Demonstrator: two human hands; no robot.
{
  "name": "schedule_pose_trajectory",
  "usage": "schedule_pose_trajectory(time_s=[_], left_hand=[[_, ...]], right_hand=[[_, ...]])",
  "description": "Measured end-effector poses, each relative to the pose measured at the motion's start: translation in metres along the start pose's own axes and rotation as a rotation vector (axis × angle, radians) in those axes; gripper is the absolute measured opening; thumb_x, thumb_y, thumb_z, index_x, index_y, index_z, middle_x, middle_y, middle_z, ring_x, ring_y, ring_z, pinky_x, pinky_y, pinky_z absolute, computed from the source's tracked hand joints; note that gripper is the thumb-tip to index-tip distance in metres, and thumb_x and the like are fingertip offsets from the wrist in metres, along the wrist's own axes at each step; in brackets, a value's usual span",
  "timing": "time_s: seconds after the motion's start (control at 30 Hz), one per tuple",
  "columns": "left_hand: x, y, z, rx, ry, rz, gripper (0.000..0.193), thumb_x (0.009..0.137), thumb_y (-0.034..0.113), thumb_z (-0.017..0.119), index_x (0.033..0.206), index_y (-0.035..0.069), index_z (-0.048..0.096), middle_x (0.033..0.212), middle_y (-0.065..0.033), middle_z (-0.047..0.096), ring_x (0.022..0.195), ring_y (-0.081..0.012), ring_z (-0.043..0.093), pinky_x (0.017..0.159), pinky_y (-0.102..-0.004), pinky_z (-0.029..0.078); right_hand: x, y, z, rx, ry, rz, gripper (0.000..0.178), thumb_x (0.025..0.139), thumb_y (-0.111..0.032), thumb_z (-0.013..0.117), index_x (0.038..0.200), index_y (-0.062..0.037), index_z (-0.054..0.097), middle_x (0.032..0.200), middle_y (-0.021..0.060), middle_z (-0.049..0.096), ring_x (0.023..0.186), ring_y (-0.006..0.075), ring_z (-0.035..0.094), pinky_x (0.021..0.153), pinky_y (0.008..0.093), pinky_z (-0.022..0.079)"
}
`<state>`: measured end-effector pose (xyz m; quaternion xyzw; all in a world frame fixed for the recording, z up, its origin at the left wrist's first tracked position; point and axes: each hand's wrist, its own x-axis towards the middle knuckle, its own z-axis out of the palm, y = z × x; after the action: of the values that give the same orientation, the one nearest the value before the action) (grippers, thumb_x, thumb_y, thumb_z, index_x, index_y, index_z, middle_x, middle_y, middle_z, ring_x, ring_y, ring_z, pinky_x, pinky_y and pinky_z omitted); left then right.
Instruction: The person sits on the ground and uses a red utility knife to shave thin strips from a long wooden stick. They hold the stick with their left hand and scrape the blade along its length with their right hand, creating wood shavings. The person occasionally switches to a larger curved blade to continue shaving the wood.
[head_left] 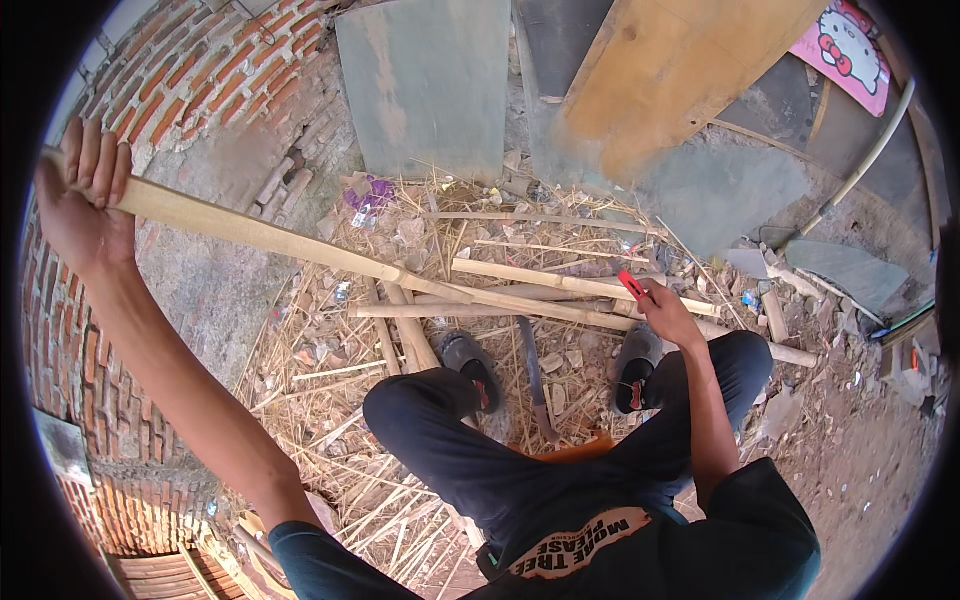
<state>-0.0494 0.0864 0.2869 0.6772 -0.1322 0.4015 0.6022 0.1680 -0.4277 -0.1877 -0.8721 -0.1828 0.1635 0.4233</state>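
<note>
Up at the left, gripped one long bamboo strip [250, 232] near its upper end in the left hand [88, 200].
Had the left fingers [91, 152] closed around the strip, with its length slanting down and rightward, away from that hand; could not tell the exact place of its lower end among several bamboo poles [540, 279], too overlapped for a sure count. Clamped one small red tool [631, 285] in the right hand [668, 313], near those poles. Saw two dark shoes [464, 356] close by, one on each side of one dark curved blade [532, 365] on the littered ground [850, 460]. Noted farther out several grey panels [430, 95], one brown board [690, 70] and one pink panel [830, 62] at the upper right, plus one brick wall [215, 80] at the left.
</note>
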Motion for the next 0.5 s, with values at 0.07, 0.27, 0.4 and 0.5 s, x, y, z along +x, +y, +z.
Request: schedule_pose_trajectory(time_s=[0.07,0.27,0.4,0.5], left_hand=[[0.024,-0.008,0.036,0.077,-0.092,-0.047,0.049,0.12,0.047,0.038,0.084,0.013,0.038,0.072,0.0019,0.025,0.055,-0.0091,0.02,0.05,-0.0238,0.027],[0.093,-0.122,0.071,-0.174,-0.318,-0.489,0.061,0.112,0.07,0.042,0.075,0.022,0.039,0.059,0.0088,0.033,0.044,-0.0066,0.026,0.041,-0.0267,0.02],[0.063,-0.121,0.185,0.158,-0.316,-0.52,0.06,0.113,0.069,0.041,0.076,0.021,0.038,0.058,0.0086,0.032,0.043,-0.0065,0.026,0.04,-0.0269,0.019],[0.064,-0.124,0.218,0.14,-0.374,-0.585,0.062,0.112,0.07,0.041,0.075,0.021,0.037,0.058,0.0084,0.032,0.042,-0.0069,0.026,0.04,-0.0268,0.019]], right_hand=[[0.004,-0.033,-0.01,0.395,-0.048,0.069,0.033,0.103,-0.02,0.06,0.13,-0.0011,0.064,0.076,-0.0027,0.052,0.068,0.0137,0.05,0.064,0.0325,0.044],[0.008,-0.144,0.018,1.375,0.129,-0.011,0.022,0.11,-0.026,0.058,0.121,-0.0066,0.06,0.068,-0.0088,0.031,0.055,0.0054,0.03,0.054,0.0268,0.029],[-0.002,-0.231,0.069,1.557,0.07,-0.151,0.043,0.116,-0.034,0.052,0.143,-0.0011,0.06,0.07,-0.0067,0.033,0.059,0.0059,0.034,0.057,0.0265,0.033],[-0.018,-0.281,0.111,1.672,0.071,-0.192,0.057,0.118,-0.042,0.049,0.157,-0.0017,0.053,0.089,-0.002,0.047,0.063,0.006,0.039,0.061,0.0261,0.038]])
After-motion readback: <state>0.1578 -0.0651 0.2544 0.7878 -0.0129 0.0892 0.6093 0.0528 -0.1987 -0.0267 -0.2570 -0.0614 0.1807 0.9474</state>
